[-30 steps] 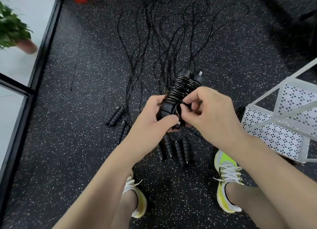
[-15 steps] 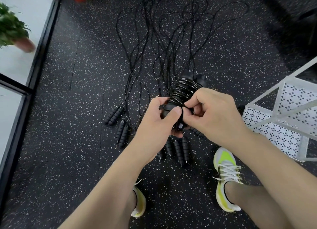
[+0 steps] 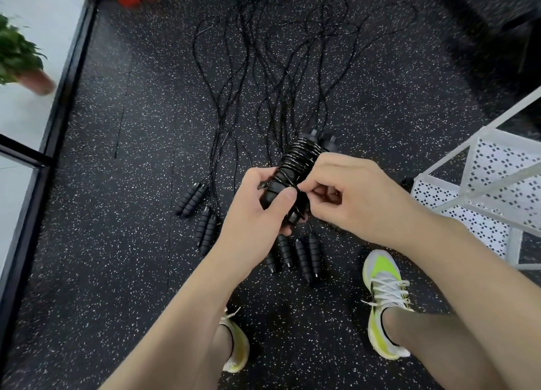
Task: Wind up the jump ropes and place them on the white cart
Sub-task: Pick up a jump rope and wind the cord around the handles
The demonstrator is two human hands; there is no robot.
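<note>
While both hands worked at frame centre:
Right hand (image 3: 354, 196): fingertips pinched cord on the wound jump rope (image 3: 295, 167).
Left hand (image 3: 260, 214): gripped the bundle's handles, thumb across.
Loose ropes (image 3: 263, 82): on floor, upper centre.
White cart (image 3: 480, 190): right edge.

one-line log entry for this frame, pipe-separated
phase: securing cord end | left hand: grips wound jump rope | right hand: pinches cord | white cart: right, not yet loaded | unwound ropes: floor

A gym: speckled rubber floor (image 3: 117, 243), many jump ropes (image 3: 263, 67), white cart (image 3: 483, 190).
</note>
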